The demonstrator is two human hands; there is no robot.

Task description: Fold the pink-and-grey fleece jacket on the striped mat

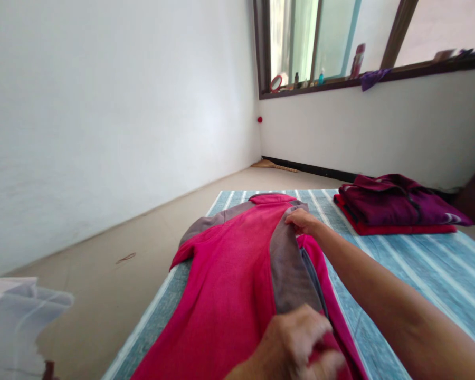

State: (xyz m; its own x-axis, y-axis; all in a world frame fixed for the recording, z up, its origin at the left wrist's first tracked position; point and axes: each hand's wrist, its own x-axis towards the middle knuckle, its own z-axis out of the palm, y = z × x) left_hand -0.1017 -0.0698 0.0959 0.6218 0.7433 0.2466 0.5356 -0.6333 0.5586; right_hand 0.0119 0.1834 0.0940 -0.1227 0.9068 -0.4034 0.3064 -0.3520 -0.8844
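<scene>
A pink jacket [229, 279] with grey shoulder panels lies spread out, its collar at the far end. My right hand [300, 220] reaches in from the right and pinches the grey panel near the collar. Close to me, my left hand [295, 340] is closed on the jacket's right side, with pink cloth bunched in its fingers; it is a little blurred. Between my two hands the right side of the jacket is lifted and folded over, and a dark lining edge shows under it. The left sleeve bends outward over the edge.
Under the jacket is a blue-and-white striped surface [404, 274]. Folded purple and red clothes [399, 203] are stacked at its right. A broom [275, 165] lies by the far wall, and white translucent plastic [19, 322] is at lower left. Bottles stand on the window sill [324, 87].
</scene>
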